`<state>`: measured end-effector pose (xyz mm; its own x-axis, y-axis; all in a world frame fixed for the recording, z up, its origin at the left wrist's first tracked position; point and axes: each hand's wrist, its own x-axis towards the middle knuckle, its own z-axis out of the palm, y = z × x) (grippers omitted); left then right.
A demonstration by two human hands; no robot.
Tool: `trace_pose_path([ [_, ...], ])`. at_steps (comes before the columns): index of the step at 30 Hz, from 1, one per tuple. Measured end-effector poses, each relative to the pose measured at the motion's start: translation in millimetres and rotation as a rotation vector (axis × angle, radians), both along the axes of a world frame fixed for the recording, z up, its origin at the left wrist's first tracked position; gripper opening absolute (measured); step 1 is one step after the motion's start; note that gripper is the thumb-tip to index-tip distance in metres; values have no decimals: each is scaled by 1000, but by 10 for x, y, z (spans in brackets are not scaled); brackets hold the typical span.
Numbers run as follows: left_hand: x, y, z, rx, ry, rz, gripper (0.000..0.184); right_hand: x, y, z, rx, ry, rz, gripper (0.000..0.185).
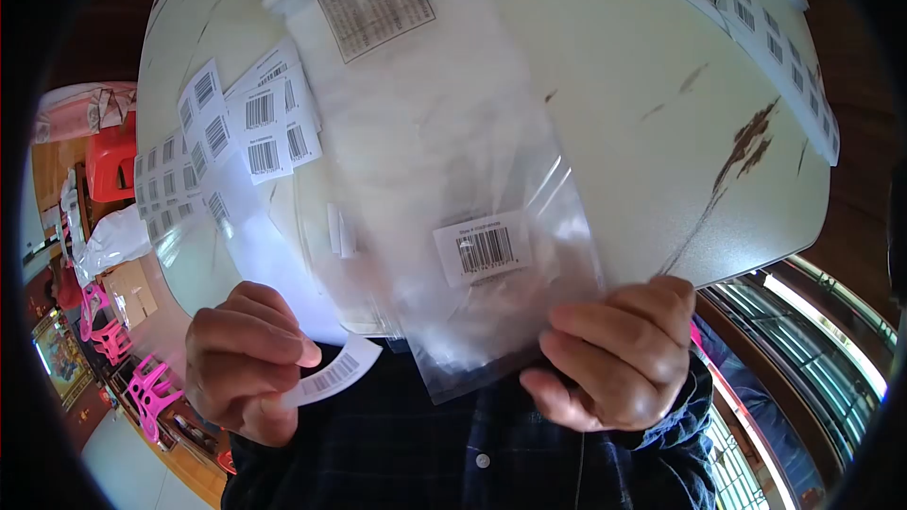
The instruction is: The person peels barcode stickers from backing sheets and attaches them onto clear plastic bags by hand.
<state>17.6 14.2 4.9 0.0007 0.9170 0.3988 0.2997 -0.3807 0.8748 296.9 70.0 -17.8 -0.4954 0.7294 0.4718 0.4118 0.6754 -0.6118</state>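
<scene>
Pinched between the thumb and fingers of my left hand (248,359) is a curved white barcode sticker (335,373). My right hand (619,359) has its fingers curled at the lower right edge of a clear plastic bag (425,142). Another barcode sticker (484,247) lies on the bag near its lower end. A dark printed text panel (373,5) shows at the bag's far end. More bags seem to lie beneath this one, though their edges are blurred.
Sheets of barcode stickers (269,123) lie left of the bag on the pale, brown-veined table (661,189). Further sticker sheets (756,28) are at the far right. Beyond the table's left edge stand a red stool (111,165) and pink plastic items (151,397).
</scene>
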Motion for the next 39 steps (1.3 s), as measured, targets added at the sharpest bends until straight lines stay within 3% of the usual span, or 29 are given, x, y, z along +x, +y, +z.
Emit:
trace_pose_path([
  [3, 73, -1, 61, 25, 167, -34, 17, 68, -155, 121, 42, -7, -118, 6],
  [6, 258, -35, 118, 73, 284, 30, 14, 10, -228, 220, -10, 58, -34, 10],
  [8, 395, -54, 138, 122, 397, 94, 12, -143, -257, 255, -328, 249, 106, 25],
  [9, 456, -46, 124, 124, 399, 94, 12, -181, -259, 250, -326, 251, 106, 25],
  [13, 646, -6, -5, 416, 648, 228, 9, -285, -198, 206, -859, 598, 378, 43],
  [19, 639, -47, 8, 373, 775, 183, 10, -236, -123, 232, -969, 606, 462, 51],
  [24, 572, 14, 45, 290, 668, 101, 16, -203, -142, 264, -1051, 629, 402, 43],
  [29, 388, 70, 95, 89, 372, 92, 18, -152, -187, 225, -1164, 615, 381, 39],
  [33, 453, 81, 221, -415, -21, 34, 15, -156, -185, 206, -1148, 616, 403, 35],
  [39, 392, 103, 263, -468, -43, -175, 13, -163, -176, 196, -1118, 627, 393, 30],
])
